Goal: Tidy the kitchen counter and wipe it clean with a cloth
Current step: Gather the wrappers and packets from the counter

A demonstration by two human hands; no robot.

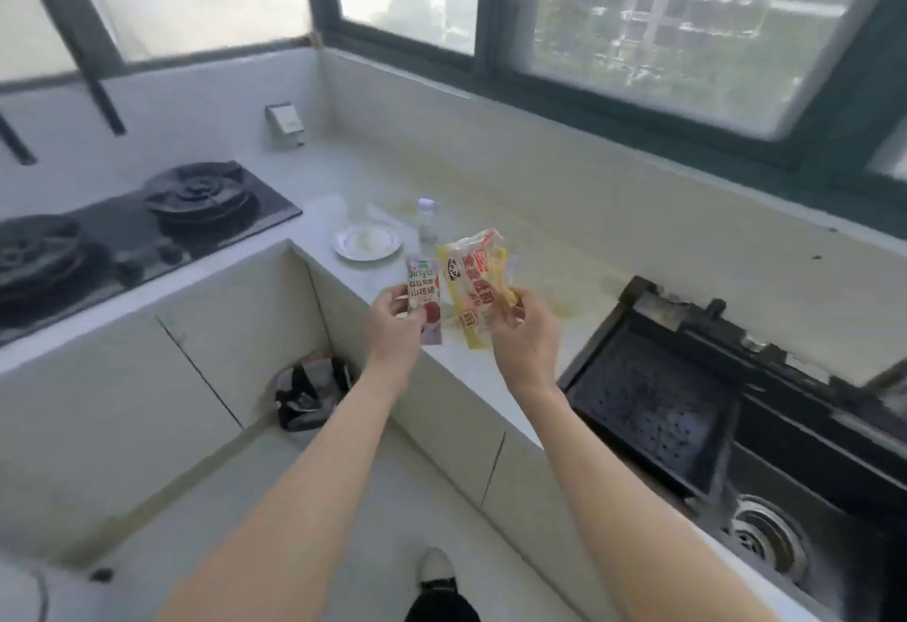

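My left hand pinches a small pink-and-white snack packet above the counter's front edge. My right hand grips a larger yellow-and-red snack bag just right of it. Both packets are lifted off the pale counter, which shows yellowish stains. Behind them on the counter sit a white plate and a clear bottle with a pale cap. A crumpled white sheet or cloth lies behind the plate; the blur hides what it is.
A black gas hob fills the counter at left. A dark sink with a perforated black tray is at right. A dark bag stands on the floor in the corner. Windows run along the back wall.
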